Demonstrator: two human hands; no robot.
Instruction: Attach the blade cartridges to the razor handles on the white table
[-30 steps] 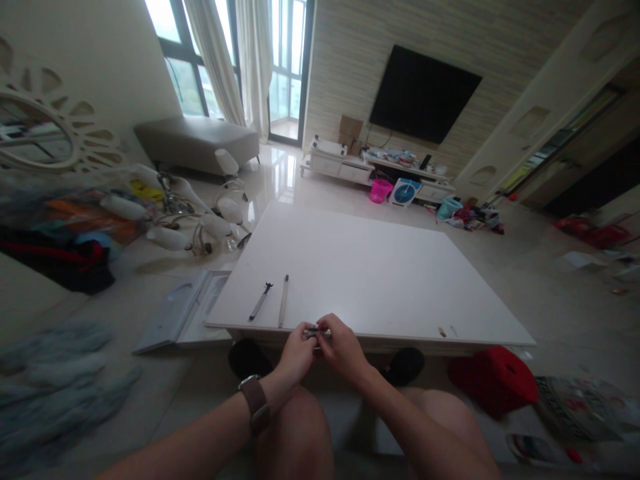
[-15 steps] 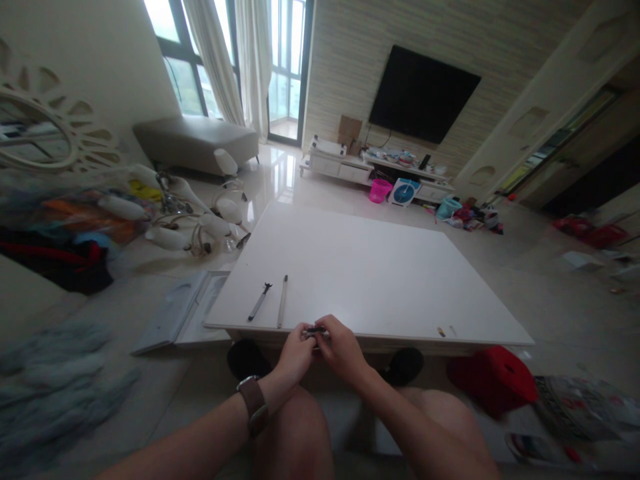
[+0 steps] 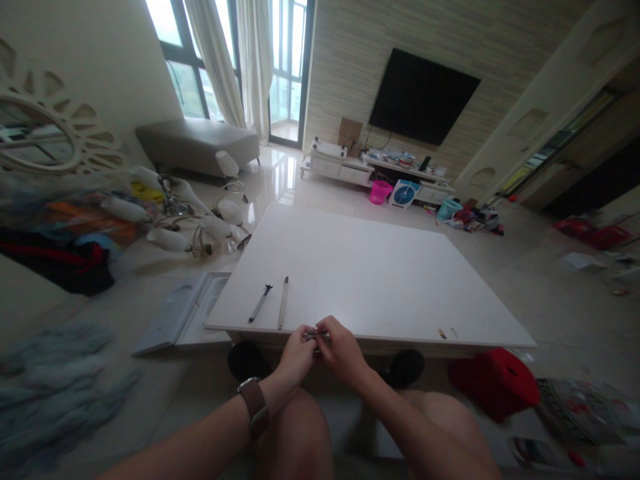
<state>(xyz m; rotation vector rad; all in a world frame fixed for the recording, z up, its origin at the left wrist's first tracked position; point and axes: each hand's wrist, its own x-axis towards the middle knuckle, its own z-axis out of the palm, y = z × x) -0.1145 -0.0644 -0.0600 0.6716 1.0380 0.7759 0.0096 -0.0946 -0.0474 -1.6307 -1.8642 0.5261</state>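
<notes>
Two slim tools lie apart toward the left end of the white table point(image 3: 360, 280): a rod with a dark, pronged tip point(image 3: 260, 305), then a pale stick point(image 3: 283, 303) whose lower end comes close to the near edge. Just right of them, the left hand point(image 3: 297, 360) pinches a small object point(image 3: 313, 334), dark and silvery, at that edge; the right hand point(image 3: 343, 348) pinches it from the other side. Handling seems under way, with both tools out of use, but fingers cover too much to tell what is finished or left. Rightward, the tabletop gives free room up to two tiny pieces point(image 3: 443, 333) near the edge; beyond, a red item point(image 3: 503, 383) crowds the space below.
</notes>
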